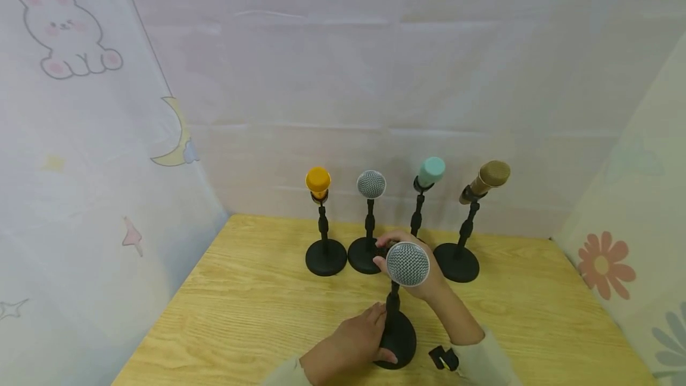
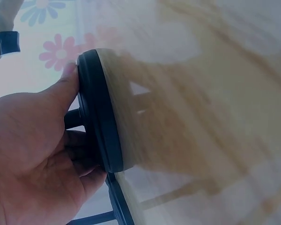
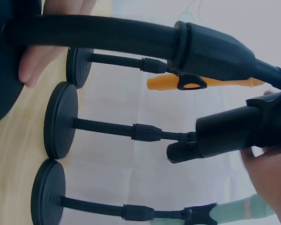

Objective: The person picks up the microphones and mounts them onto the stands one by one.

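Nearest me stands a microphone (image 1: 408, 264) with a silver mesh head and black body, tilted in the clip of a black desk stand (image 1: 402, 338). My left hand (image 1: 358, 335) grips this stand's round base; in the left wrist view the thumb lies on the upper edge of the base (image 2: 100, 112) and the fingers curl at its lower edge. Behind the mesh head, my right hand (image 1: 420, 264) holds the microphone around its body, thumb and forefinger coming round from the right. The right wrist view shows the black body (image 3: 232, 131) in the clip, with the right hand's fingers partly hidden behind it.
Along the back of the wooden table (image 1: 241, 290) stand an orange microphone (image 1: 318, 181), another silver one (image 1: 371, 184), a mint-green one (image 1: 431, 171) and a gold one (image 1: 493, 174), each on a black stand. A small black item (image 1: 443, 358) shows beside the right sleeve.
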A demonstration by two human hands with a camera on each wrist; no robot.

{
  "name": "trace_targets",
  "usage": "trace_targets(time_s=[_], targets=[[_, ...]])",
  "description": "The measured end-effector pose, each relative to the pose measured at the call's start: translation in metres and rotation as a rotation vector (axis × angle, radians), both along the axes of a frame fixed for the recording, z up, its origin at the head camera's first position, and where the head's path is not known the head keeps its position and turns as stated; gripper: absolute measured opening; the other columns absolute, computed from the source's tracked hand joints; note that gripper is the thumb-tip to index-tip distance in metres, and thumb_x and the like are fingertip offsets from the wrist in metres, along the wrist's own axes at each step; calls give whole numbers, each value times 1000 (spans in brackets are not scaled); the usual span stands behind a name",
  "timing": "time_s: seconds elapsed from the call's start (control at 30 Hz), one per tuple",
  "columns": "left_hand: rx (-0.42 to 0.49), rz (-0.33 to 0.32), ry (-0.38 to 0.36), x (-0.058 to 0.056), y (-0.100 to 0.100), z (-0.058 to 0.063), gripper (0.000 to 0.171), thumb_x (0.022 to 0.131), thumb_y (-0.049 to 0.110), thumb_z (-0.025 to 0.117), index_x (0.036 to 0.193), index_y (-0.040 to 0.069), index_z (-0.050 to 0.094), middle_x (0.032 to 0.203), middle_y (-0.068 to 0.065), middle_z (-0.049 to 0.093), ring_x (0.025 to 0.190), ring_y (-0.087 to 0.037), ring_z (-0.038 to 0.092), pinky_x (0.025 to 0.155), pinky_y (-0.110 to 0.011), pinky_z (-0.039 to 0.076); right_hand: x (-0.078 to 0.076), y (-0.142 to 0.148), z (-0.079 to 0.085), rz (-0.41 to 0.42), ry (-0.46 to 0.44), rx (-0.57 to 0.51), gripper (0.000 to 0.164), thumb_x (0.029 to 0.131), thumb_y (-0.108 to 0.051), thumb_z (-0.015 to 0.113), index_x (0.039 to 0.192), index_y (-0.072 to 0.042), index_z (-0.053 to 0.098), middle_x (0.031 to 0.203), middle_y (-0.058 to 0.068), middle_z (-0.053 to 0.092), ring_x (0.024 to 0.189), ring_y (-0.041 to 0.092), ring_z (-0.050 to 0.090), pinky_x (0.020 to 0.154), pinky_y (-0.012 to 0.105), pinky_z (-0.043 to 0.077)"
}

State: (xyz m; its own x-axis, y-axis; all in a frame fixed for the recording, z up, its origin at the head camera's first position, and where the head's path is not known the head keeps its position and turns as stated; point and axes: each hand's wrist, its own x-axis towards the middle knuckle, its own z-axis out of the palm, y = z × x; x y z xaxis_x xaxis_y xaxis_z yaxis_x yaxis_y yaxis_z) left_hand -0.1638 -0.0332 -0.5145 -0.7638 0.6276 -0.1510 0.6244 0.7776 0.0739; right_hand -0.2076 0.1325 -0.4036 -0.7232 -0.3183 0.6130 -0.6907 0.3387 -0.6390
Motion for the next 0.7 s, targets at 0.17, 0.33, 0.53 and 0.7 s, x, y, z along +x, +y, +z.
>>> trace_targets(time_s=[0.17,0.33,0.53,0.7], targets=[[19,-11,-32,0,-2,0,88,92,71,49,155,10,41,163,-1,33,148,-13,35,105,-24,47,10,9,5,-33,-36,99,55,85,-13,83,133,-11,58,131,2,61,118,22,60,98,34,53],[29,-26,-34,1,-4,-1,88,93,71,45,156,10,41,164,-2,32,149,-13,34,107,-25,46,20,23,2,-41,-121,74,75,82,-14,87,145,-16,47,142,5,55,123,20,58,101,40,51],[50,-37,-42,1,-7,-1,87,94,71,43,156,10,40,164,-1,32,149,-13,33,108,-25,44,29,40,-6,-90,-122,154,77,85,-21,84,149,-18,41,142,4,52,128,26,54,100,59,48],[83,-56,-72,-3,-12,-2,85,95,69,42,156,10,40,164,0,31,149,-12,33,110,-26,43,38,49,-17,-77,-186,211,75,93,-31,77,154,-21,34,148,4,46,135,30,48,105,63,43]])
